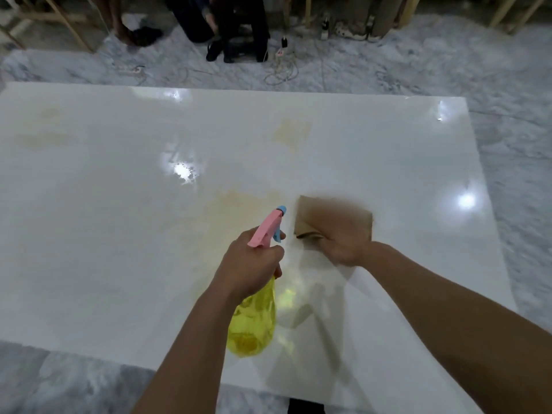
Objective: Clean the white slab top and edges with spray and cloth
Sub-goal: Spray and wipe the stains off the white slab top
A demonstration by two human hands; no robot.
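**Spray in one hand, cloth in the other, stains still on the slab**

Head view: nearest the camera, the left hand [249, 264] is wrapped around the neck of a yellow spray bottle [252, 324], a finger by the blue trigger under the pink spray head [267, 228], nozzle aimed out over the slab. Just beside it, apart from it, the right hand [346, 246] is closed on a folded brown cloth [334, 218], which is blurred; whether it is pressed flat to the surface cannot be told.

The white slab [119, 204] fills most of the view. A yellowish stain [239, 204] lies directly ahead of the nozzle, another patch [292, 132] sits farther off, and fainter marks [44, 127] show toward the far left.

This looks like the top-cleaning step, early on: spray, then wipe. The next move likely calls for wetting the near stain and passing the cloth across it.

The near edge, far edge and right edge are all visible and unobstructed, and the slab carries nothing else. Cables [280, 73] trail on the marble floor [507, 85] beyond the far edge, a likely snag when walking round for the edges.
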